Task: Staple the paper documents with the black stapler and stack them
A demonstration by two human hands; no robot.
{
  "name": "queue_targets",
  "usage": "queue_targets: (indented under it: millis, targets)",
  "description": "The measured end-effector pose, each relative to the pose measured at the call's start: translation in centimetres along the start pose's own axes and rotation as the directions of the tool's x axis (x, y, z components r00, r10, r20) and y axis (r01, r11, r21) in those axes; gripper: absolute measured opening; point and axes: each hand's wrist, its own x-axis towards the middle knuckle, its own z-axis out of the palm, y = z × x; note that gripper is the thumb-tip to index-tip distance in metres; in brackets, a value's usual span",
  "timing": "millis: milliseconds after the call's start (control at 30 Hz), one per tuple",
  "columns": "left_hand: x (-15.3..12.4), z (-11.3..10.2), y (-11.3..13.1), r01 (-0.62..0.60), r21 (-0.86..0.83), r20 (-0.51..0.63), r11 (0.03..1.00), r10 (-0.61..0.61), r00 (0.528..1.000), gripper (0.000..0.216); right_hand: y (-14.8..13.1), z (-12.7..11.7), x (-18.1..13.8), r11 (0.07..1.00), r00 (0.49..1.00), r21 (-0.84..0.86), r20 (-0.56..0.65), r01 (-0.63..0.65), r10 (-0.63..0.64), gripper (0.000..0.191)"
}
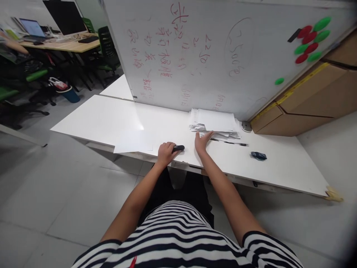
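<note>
Office, tiled floor. Far left: wooden desk (65, 45) with laptop (32, 28) and monitor (64, 16), blue bin (71, 95) on the floor. My white worktop (106, 113) has a whiteboard (206, 56) along its back edge, red handwriting on it.

Left to right on the worktop: white sheet (134, 141) at the front edge, one corner poking past it. My left hand (166, 153), right of the sheet near the front edge, is closed round a black object (178, 148), exact type unclear. My right hand (202, 142) is at the front-left of the paper stack (214, 120), which sits by the back edge; can't tell if it's pinching anything. Thin dark strip (231, 142) just in front of the stack. Grey object (246, 126) near the back edge. Dark blue packet (259, 156) toward the right end. Cardboard boxes (306, 98) beyond the back-right.
</note>
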Motion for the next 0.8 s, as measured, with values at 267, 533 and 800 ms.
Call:
queue_targets:
  millis: [267, 533, 800]
  targets:
    - [0.0, 0.1, 0.0, 0.032, -0.03, 0.004, 0.999, -0.032, 0.999, 0.031, -0.8, 1.5, 4.0, 0.988, 0.99, 0.071, -0.009, -0.138, 0.139, 0.085]
    - [0.0, 0.1, 0.0, 0.039, 0.016, 0.028, 0.999, -0.039, 0.999, 0.033, -5.0, 3.2, 6.6, 0.965, 0.967, 0.07, 0.053, -0.252, 0.249, 0.092]
    - [0.2, 0.2, 0.1, 0.05, 0.017, 0.044, 0.999, -0.051, 0.998, 0.033, -2.9, -1.0, 2.0, 0.986, 0.983, 0.029, 0.088, -0.162, 0.159, 0.083]
